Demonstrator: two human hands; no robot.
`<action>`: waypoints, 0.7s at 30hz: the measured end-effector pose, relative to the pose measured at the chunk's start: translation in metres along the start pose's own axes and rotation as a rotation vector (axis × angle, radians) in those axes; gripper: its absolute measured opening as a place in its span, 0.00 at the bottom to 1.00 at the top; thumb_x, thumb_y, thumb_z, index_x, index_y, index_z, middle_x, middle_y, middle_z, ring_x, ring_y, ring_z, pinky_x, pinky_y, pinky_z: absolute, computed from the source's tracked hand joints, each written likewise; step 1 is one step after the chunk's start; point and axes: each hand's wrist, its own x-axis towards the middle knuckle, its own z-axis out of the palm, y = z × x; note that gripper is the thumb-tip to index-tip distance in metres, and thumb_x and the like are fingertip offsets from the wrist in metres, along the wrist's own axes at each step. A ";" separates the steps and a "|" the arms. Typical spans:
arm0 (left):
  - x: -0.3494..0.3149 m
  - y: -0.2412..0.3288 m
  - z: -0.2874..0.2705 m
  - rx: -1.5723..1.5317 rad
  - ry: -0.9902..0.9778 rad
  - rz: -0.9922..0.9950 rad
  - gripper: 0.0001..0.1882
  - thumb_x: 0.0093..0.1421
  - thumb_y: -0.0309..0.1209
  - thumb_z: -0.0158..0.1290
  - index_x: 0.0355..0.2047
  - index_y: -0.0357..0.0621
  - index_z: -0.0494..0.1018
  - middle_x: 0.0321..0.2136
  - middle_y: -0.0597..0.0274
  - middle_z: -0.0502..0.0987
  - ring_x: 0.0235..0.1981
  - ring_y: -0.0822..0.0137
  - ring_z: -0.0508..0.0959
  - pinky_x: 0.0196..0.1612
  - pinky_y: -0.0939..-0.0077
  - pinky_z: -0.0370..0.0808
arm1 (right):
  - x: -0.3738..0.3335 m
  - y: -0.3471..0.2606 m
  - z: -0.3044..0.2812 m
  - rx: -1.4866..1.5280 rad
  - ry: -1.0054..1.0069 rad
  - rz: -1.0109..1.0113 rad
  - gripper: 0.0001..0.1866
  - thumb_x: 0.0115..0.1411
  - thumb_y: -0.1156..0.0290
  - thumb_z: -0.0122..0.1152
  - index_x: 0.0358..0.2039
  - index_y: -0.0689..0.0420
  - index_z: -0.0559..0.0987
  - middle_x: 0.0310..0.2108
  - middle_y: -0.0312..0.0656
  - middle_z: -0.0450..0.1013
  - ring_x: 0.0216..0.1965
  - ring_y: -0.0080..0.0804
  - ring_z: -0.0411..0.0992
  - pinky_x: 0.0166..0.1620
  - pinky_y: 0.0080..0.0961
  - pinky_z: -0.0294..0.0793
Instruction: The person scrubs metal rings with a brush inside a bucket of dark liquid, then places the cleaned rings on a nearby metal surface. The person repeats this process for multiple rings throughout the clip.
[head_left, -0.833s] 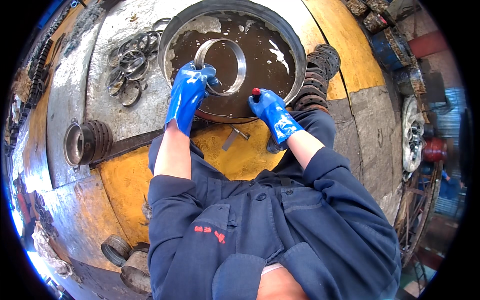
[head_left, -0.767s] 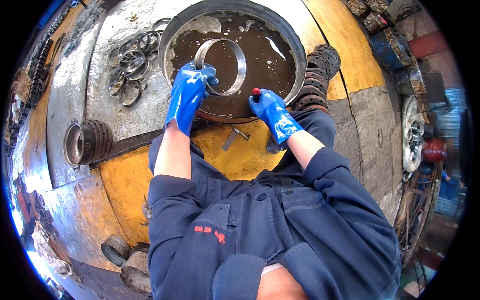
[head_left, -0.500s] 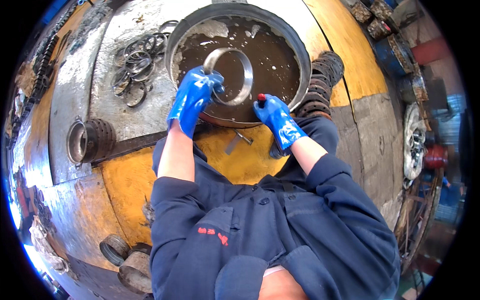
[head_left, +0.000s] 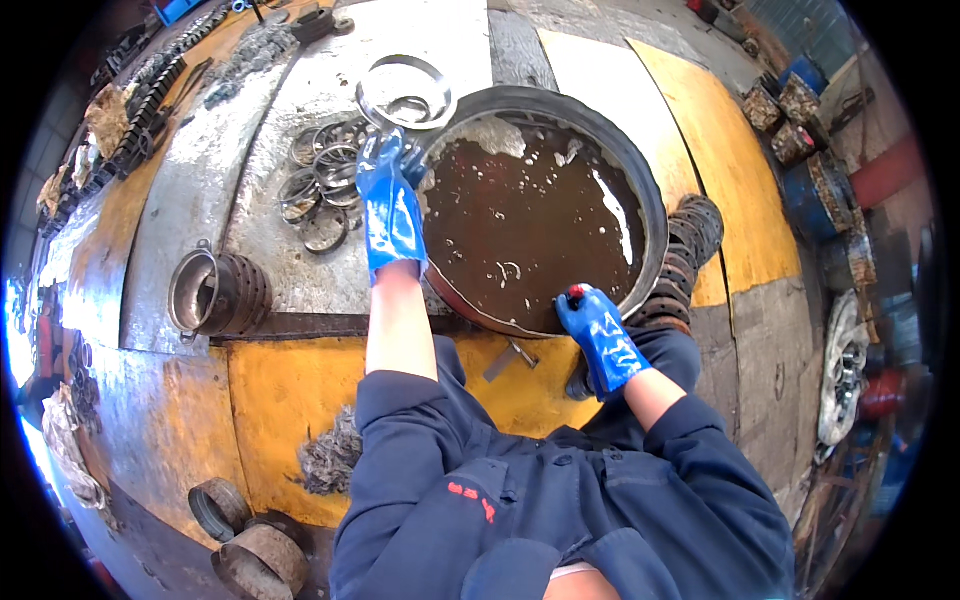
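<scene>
My left hand [head_left: 393,190], in a blue rubber glove, grips the near edge of a wide bare metal ring [head_left: 447,100]. The ring is held up past the left rim of a large round tub [head_left: 655,225] of dark brown liquid, close to a heap of thinner metal rings [head_left: 322,232]. My right hand [head_left: 603,335], gloved the same way, is closed around a small red-ended tool [head_left: 576,291] at the tub's near right rim. Its working end is hidden, so its kind cannot be told.
A stack of dark slotted discs [head_left: 672,285] stands against the tub's right side. To the left sits a perforated metal cylinder [head_left: 235,292]. A hammer-like tool [head_left: 513,358] lies before the tub, a grey rag [head_left: 335,452] and larger rings [head_left: 262,562] nearer me.
My left hand has carried the ring from above the liquid to beyond the tub's left rim. My right hand stays near the near right rim. The whole view has shifted.
</scene>
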 end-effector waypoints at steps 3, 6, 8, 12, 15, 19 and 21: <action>0.002 -0.001 0.019 -0.016 -0.088 -0.058 0.11 0.67 0.35 0.56 0.44 0.43 0.81 0.36 0.62 0.86 0.31 0.70 0.80 0.35 0.74 0.75 | 0.004 -0.002 -0.003 -0.035 -0.039 0.004 0.18 0.65 0.52 0.60 0.40 0.53 0.85 0.40 0.51 0.83 0.46 0.57 0.80 0.49 0.49 0.80; -0.009 -0.008 0.044 -0.008 -0.255 -0.120 0.12 0.68 0.35 0.56 0.46 0.43 0.81 0.39 0.62 0.87 0.34 0.69 0.83 0.38 0.73 0.76 | 0.005 -0.002 -0.001 0.004 -0.036 0.018 0.16 0.64 0.53 0.61 0.39 0.52 0.85 0.38 0.51 0.83 0.44 0.57 0.80 0.47 0.49 0.79; -0.034 -0.014 0.049 -0.011 -0.359 -0.165 0.13 0.70 0.38 0.56 0.49 0.45 0.80 0.43 0.60 0.87 0.39 0.68 0.84 0.41 0.70 0.78 | 0.005 -0.007 -0.005 0.002 -0.061 -0.038 0.15 0.65 0.56 0.62 0.37 0.54 0.84 0.37 0.53 0.82 0.42 0.56 0.81 0.44 0.48 0.79; -0.074 -0.043 0.035 -0.070 -0.553 -0.275 0.15 0.71 0.38 0.58 0.51 0.43 0.79 0.41 0.59 0.87 0.38 0.68 0.84 0.41 0.71 0.79 | 0.000 -0.002 0.008 0.236 0.072 -0.281 0.09 0.66 0.65 0.64 0.36 0.58 0.83 0.27 0.45 0.77 0.29 0.36 0.77 0.37 0.33 0.77; -0.084 -0.073 0.039 0.144 -0.524 -0.255 0.17 0.72 0.43 0.57 0.50 0.43 0.79 0.38 0.61 0.85 0.35 0.71 0.81 0.40 0.73 0.80 | 0.011 0.031 0.033 0.419 0.085 -0.294 0.14 0.69 0.67 0.63 0.46 0.65 0.83 0.37 0.48 0.82 0.39 0.33 0.82 0.45 0.30 0.81; -0.094 -0.042 0.039 0.375 -0.473 -0.228 0.27 0.68 0.50 0.61 0.55 0.41 0.78 0.43 0.56 0.83 0.41 0.68 0.81 0.47 0.73 0.79 | 0.016 0.040 0.024 0.107 0.059 -0.483 0.24 0.61 0.62 0.70 0.52 0.64 0.81 0.44 0.55 0.82 0.44 0.45 0.83 0.50 0.37 0.82; -0.106 -0.034 0.029 0.401 -0.387 -0.187 0.33 0.67 0.54 0.61 0.62 0.41 0.74 0.50 0.51 0.81 0.50 0.62 0.80 0.56 0.69 0.76 | -0.010 -0.006 -0.010 0.223 -0.100 -0.256 0.25 0.63 0.61 0.69 0.55 0.64 0.79 0.47 0.52 0.82 0.45 0.42 0.82 0.52 0.35 0.81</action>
